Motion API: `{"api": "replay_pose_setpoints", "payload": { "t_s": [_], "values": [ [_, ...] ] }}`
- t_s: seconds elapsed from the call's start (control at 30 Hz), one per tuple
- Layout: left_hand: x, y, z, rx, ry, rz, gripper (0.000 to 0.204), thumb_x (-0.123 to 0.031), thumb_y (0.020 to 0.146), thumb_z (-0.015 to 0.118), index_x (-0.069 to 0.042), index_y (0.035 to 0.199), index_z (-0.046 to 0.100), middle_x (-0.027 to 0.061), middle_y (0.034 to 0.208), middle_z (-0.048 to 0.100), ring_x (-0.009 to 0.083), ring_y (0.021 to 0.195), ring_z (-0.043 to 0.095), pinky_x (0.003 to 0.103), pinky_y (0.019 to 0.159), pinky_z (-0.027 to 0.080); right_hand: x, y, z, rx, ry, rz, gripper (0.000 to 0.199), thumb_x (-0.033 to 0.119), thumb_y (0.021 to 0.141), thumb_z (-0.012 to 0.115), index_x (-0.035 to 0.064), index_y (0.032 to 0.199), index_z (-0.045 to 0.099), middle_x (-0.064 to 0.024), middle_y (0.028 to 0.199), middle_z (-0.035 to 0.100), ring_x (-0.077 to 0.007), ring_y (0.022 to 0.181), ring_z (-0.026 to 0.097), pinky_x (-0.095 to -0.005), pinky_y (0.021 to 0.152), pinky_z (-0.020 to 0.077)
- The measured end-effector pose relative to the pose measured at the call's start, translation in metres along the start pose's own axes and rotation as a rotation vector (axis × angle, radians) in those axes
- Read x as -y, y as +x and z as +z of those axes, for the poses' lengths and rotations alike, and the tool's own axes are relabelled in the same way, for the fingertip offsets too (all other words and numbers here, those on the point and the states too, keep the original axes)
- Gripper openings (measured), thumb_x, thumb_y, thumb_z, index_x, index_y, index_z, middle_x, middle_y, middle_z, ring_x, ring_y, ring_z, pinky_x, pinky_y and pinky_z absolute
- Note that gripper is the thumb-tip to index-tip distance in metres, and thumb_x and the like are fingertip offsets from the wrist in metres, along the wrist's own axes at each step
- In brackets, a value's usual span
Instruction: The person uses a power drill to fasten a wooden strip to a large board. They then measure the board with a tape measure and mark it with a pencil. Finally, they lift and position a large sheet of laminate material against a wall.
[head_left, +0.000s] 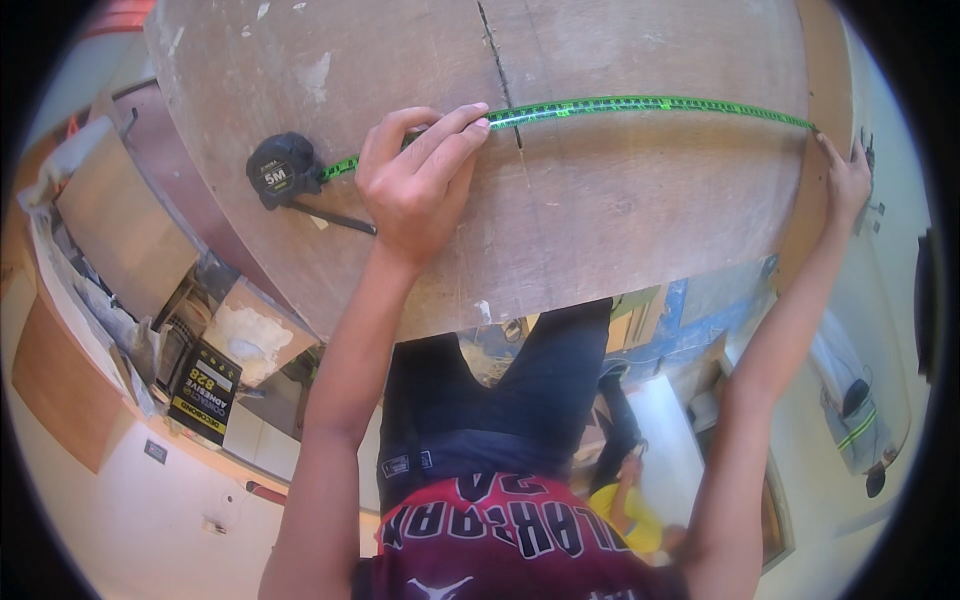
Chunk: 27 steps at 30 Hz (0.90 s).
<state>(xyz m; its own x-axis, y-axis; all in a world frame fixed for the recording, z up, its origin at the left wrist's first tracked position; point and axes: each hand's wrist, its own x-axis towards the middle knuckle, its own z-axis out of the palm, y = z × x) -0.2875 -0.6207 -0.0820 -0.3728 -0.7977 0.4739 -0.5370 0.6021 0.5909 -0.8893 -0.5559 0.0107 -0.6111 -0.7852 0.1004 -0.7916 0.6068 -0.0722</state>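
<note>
A large worn plywood board (600, 210) lies in front of me with a dark crack line (497, 60) running down it. A green tape blade (650, 103) stretches across the board from a black tape measure case (283, 168) at the left. My left hand (420, 180) pins the blade to the wood with its fingertips beside the crack. My right hand (848, 178) reaches to the board's right edge and holds the blade's end there. A dark pencil (335, 218) lies on the board just under the case, left of my left hand.
Wooden panels (120, 225) and a black bag with a yellow label (205, 392) sit at the left below the board. A white panel (665, 440) lies on the floor. A person in yellow (628, 512) crouches below, and another person (855, 425) stands at the right.
</note>
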Motion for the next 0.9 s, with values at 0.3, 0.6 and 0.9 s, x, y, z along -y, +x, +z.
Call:
{"api": "replay_pose_setpoints", "payload": {
  "t_s": [0.3,0.6,0.9],
  "values": [
    [-0.002,0.001,0.000,0.019,-0.008,-0.012,0.023,0.000,0.077,0.087,-0.010,0.098,0.085,0.0019,0.107,0.085,0.0232,0.090,0.072,0.033,0.076,0.058,-0.001,0.001,0.000,0.048,-0.003,0.038,0.075,0.042,0.085,0.092,0.0044,0.146,0.069,-0.0120,0.126,0.081,-0.0216,0.116,0.075,-0.0345,0.104,0.0528],
    [-0.001,0.002,0.001,0.018,-0.023,-0.009,0.023,0.002,0.079,0.087,-0.009,0.099,0.085,0.0041,0.107,0.085,0.0241,0.089,0.071,0.032,0.077,0.058,-0.001,0.003,-0.001,0.060,0.018,0.032,0.066,0.033,0.089,0.091,0.0031,0.144,0.070,-0.0089,0.126,0.080,-0.0180,0.113,0.073,-0.0320,0.103,0.0514],
    [-0.002,0.003,0.001,0.014,-0.024,-0.004,0.022,0.002,0.079,0.088,-0.008,0.099,0.084,0.0041,0.107,0.085,0.0241,0.089,0.071,0.031,0.076,0.058,-0.001,0.002,-0.002,0.068,0.040,0.065,0.063,0.027,0.090,0.091,0.0008,0.143,0.070,-0.0088,0.126,0.080,-0.0160,0.112,0.072,-0.0302,0.101,0.0511]
  ]
}}
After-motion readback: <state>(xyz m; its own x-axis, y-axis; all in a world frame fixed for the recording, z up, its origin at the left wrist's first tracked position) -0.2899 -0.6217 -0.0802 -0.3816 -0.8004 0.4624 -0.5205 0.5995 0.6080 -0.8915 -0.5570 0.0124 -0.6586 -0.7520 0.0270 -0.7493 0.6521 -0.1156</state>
